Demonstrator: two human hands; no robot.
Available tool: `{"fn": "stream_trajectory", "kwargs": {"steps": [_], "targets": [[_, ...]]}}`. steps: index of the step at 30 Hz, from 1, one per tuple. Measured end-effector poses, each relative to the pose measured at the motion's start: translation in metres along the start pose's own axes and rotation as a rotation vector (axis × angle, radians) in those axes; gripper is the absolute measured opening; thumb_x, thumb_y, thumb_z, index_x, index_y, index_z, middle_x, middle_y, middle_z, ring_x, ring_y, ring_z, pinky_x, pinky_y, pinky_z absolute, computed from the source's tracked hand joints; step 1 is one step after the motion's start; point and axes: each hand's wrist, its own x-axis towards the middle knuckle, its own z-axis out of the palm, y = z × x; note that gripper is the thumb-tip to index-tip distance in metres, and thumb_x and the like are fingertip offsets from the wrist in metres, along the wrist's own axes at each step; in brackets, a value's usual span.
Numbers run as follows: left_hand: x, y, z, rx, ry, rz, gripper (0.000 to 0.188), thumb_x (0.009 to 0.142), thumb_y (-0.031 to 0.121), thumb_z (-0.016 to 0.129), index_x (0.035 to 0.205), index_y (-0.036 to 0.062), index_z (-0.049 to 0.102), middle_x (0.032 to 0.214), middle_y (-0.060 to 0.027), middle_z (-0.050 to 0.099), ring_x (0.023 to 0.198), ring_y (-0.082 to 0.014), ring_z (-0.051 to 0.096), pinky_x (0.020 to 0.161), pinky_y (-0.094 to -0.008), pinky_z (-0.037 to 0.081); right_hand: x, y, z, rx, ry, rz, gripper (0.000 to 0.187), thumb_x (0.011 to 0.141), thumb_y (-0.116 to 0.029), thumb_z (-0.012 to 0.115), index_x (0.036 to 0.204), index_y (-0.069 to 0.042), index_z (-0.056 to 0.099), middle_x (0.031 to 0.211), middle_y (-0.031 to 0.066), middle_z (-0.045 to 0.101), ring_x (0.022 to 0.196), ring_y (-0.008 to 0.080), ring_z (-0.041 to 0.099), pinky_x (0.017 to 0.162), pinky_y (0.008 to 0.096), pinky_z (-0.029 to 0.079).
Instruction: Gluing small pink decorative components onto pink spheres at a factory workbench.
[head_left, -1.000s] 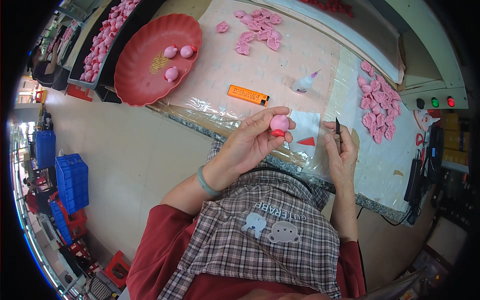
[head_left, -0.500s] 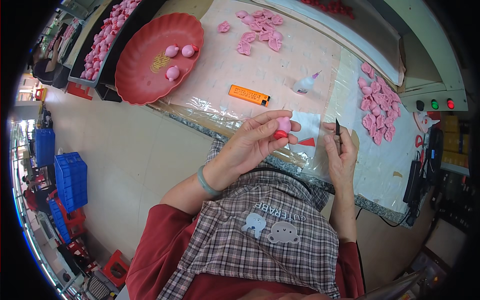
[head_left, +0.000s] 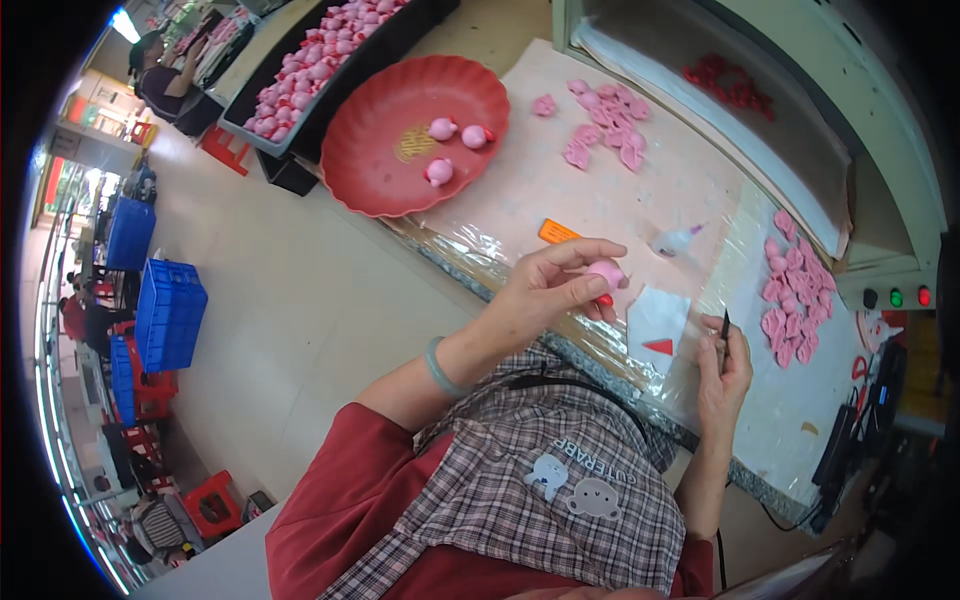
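Note:
My left hand pinches a small round pink toy piece with a red part at its lower side. Over the table's near edge, my right hand is closed round a thin black pointed tool, its tip upward; its exact kind is unclear. Between my hands lies a white sheet with a red triangular piece. Just beyond my left hand are an orange lighter-like bar, partly hidden, and a small white bottle with a purple tip.
A scalloped red tray holds 3 pink round pieces. Behind it, a black bin is full of similar ones. Pink moulded pieces lie in piles at the far side and right. Blue crates stand on the floor at left.
The whole view has shifted, so the table and tray appear farther right. Both hands keep their holds; the pink piece has turned slightly in my left fingers.

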Motion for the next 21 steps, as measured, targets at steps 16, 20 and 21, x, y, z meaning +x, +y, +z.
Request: {"fn": "stream_trajectory", "kwargs": {"steps": [16, 20, 21], "targets": [[0.025, 0.087, -0.1, 1.731, 0.476, 0.506, 0.033, 0.079, 0.001, 0.064, 0.111, 0.0078, 0.068, 0.114, -0.0142, 0.064, 0.109, -0.0335, 0.06, 0.09, -0.0413, 0.05, 0.012, -0.007, -0.035, 0.067, 0.182, -0.119, 0.028, 0.101, -0.015, 0.041, 0.115, -0.001, 0.061, 0.069, -0.0034, 0.044, 0.063, 0.0054, 0.037, 0.056, 0.0215, 0.028], [0.029, 0.085, -0.081, 1.787, 0.516, 0.599, 0.034, 0.08, 0.001, 0.065, 0.114, 0.0064, 0.065, 0.122, -0.0145, 0.059, 0.112, -0.0333, 0.056, 0.094, -0.0407, 0.048, 0.017, -0.013, -0.044, -0.005, 0.206, -0.146, 0.027, 0.099, -0.01, 0.043, 0.113, 0.0, 0.063, 0.078, -0.002, 0.045, 0.064, 0.0054, 0.04, 0.055, 0.0218, 0.032], [0.028, 0.085, -0.075, 1.773, 0.502, 0.669, 0.034, 0.081, 0.001, 0.064, 0.115, 0.0055, 0.064, 0.123, -0.0148, 0.058, 0.113, -0.0333, 0.055, 0.095, -0.0406, 0.047, 0.02, -0.013, -0.044, -0.051, 0.195, -0.192, 0.026, 0.099, -0.008, 0.044, 0.112, 0.001, 0.064, 0.082, -0.0013, 0.045, 0.064, 0.0055, 0.042, 0.055, 0.0221, 0.033]]}}
